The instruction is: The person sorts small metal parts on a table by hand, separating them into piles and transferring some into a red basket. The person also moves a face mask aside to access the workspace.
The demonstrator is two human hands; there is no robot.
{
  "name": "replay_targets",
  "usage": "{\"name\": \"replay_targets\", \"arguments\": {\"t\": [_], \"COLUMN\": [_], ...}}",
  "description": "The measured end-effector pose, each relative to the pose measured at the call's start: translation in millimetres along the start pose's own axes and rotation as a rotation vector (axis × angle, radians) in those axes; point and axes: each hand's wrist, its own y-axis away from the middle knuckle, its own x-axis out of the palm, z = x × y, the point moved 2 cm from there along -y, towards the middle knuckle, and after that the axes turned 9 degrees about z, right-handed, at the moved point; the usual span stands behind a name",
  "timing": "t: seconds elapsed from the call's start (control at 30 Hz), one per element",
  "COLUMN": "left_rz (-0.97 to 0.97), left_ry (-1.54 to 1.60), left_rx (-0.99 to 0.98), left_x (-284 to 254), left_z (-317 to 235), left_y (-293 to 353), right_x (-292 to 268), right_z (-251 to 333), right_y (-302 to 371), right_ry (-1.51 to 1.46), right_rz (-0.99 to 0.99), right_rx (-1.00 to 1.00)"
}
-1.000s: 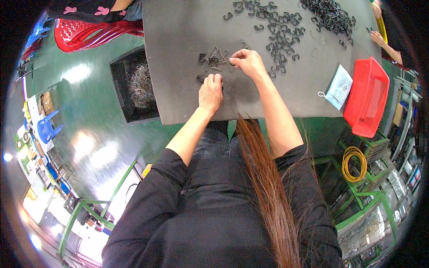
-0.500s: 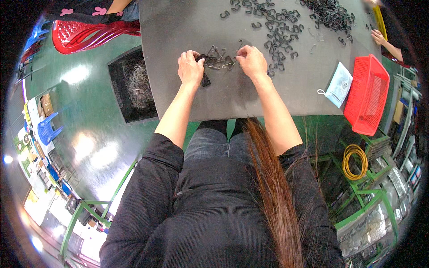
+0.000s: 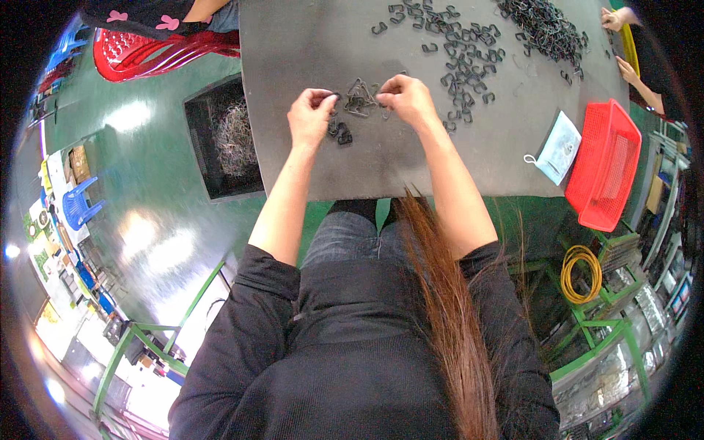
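Pinched narrow, on what I can't tell, the left hand and right hand flank wire pieces, likely central for reach.

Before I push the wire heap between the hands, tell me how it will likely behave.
The wire heap would probably snag and drag along as a tangle, since it lies crisscrossed. It is likely stiff, given its angular bends, and probably light, as it looks so thin.

No legible lettering or signs (background too small, blurred).
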Motion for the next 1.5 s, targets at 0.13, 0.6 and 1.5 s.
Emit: {"name": "replay_targets", "arguments": {"t": [0.13, 0.6, 1.5], "left_rz": [0.205, 0.055, 0.021], "left_ry": [-0.045, -0.875, -0.174], "left_rx": [0.070, 0.394, -0.016], "left_x": [54, 43, -33], "left_z": [-17, 6, 16], "left_y": [29, -8, -3], "right_x": [-17, -29, 105], "right_z": [-17, -45, -1], "right_y": [10, 26, 40], "right_ry": [-0.385, -0.794, 0.290], "right_rz": [-0.016, -0.007, -0.047], "right_rx": [0.085, 0.166, -0.241]}}
